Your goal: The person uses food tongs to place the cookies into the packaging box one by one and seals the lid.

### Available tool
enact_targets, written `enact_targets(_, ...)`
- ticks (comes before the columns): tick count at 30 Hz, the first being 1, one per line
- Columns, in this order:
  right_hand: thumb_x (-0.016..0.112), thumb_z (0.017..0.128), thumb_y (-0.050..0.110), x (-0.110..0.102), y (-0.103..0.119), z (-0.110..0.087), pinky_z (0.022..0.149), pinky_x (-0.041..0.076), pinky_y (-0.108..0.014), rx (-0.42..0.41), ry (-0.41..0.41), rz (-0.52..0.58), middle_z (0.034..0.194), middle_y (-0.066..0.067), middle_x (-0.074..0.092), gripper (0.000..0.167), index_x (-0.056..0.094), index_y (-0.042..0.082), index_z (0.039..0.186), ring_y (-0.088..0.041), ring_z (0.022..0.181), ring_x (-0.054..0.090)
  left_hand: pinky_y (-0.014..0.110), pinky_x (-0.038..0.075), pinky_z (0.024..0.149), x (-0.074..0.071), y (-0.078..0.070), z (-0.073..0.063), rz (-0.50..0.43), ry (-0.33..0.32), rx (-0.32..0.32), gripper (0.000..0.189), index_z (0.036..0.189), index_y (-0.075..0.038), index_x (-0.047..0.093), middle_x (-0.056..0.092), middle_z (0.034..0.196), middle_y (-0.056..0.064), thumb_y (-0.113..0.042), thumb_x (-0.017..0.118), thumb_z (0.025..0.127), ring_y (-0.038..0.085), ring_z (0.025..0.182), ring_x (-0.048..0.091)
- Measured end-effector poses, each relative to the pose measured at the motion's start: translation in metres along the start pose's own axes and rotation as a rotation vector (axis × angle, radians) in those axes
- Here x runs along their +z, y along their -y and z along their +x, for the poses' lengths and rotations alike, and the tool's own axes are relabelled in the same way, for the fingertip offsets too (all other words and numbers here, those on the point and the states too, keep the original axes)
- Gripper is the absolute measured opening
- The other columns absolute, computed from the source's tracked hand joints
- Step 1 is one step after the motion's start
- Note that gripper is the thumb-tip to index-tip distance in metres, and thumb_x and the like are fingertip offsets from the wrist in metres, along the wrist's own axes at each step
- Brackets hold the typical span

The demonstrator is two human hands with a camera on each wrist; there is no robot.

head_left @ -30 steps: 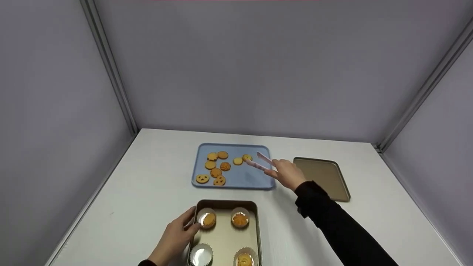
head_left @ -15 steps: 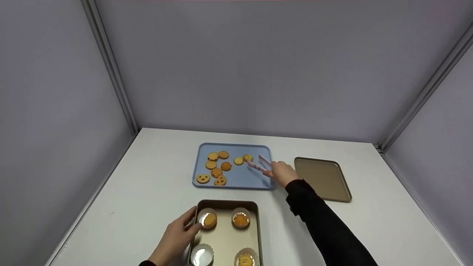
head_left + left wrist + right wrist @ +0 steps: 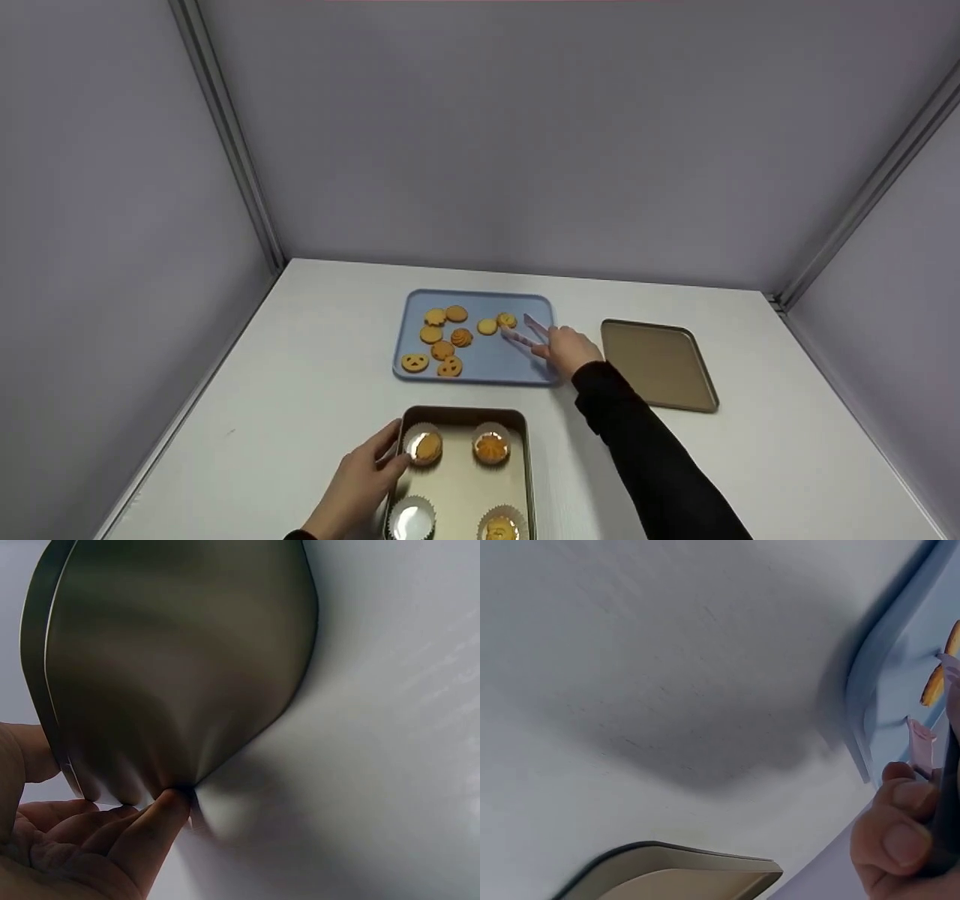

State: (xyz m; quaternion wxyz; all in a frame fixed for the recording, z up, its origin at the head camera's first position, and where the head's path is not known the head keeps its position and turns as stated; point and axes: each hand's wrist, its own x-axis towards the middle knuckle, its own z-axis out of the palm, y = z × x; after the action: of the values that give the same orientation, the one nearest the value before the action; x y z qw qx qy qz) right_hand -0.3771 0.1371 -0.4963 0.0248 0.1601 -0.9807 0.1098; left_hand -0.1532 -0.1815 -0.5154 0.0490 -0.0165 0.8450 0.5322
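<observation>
Two jobs at once, apparently: reached over the blue tray with pink tongs gripped in the right hand, arms spread, and steadied the deep gold pan, in front of the blue tray, with the left hand, thumb over rim, fingers against outer wall. Judged the step in hand as lining up on the patterned cookie right of the blue tray's middle, one tong tip just beside it; could not tell about contact. Called next, most likely, for getting it between both tips and squeezing lightly.

Counted nine cookies on the blue tray, mostly leftward. In the pan, found four baking cups: of the pair closer to the blue tray, plain cookie left, orange swirl cookie right; of the farther pair, only a shiny bottom left, shaped cookie right. Beyond the blue tray's right edge, saw the shallow bronze tray.
</observation>
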Motion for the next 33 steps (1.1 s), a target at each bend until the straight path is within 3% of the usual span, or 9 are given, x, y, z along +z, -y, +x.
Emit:
enact_targets(16,0.071,0.098,0.035,0.001,0.03,0.009,0.077,0.061,-0.054,0.125,0.05,-0.009,0.104,-0.021,0.07,0.041,0.069,-0.004,0.111,-0.041,0.092,0.071,0.047,0.054,0.103,-0.002,0.006,-0.003,0.0,0.022,0.039,0.064,0.154,0.004,0.04,0.04,0.155,0.03,-0.02,0.066,0.101,0.047,0.132,0.053)
enact_targets(23,0.073,0.097,0.028,0.005,0.036,0.01,0.072,0.063,-0.05,0.06,-0.004,-0.039,0.093,-0.016,0.072,0.029,0.074,0.0,0.102,-0.036,0.083,0.072,0.048,0.055,0.103,-0.005,0.008,-0.003,0.004,0.02,0.023,0.063,0.154,0.002,0.04,0.042,0.155,0.029,-0.021,0.066,0.101,0.047,0.131,0.054)
enact_targets(27,0.073,0.096,0.027,0.002,0.027,0.006,0.074,0.062,-0.051,0.031,-0.01,-0.047,0.092,-0.016,0.074,0.027,0.075,0.001,0.098,-0.037,0.085,0.073,0.047,0.055,0.102,-0.005,0.007,-0.002,0.004,0.029,0.015,0.063,0.155,0.002,0.04,0.041,0.155,0.03,-0.021,0.065,0.102,0.048,0.132,0.053)
enact_targets(33,0.072,0.096,0.027,-0.002,0.004,-0.009,0.073,0.06,-0.053,-0.076,-0.033,-0.059,0.091,-0.015,0.071,0.024,0.073,0.003,0.099,-0.038,0.085,0.071,0.047,0.055,0.102,-0.003,0.004,-0.001,0.024,0.015,0.034,0.062,0.154,0.002,0.041,0.041,0.155,0.03,-0.019,0.065,0.101,0.047,0.132,0.053)
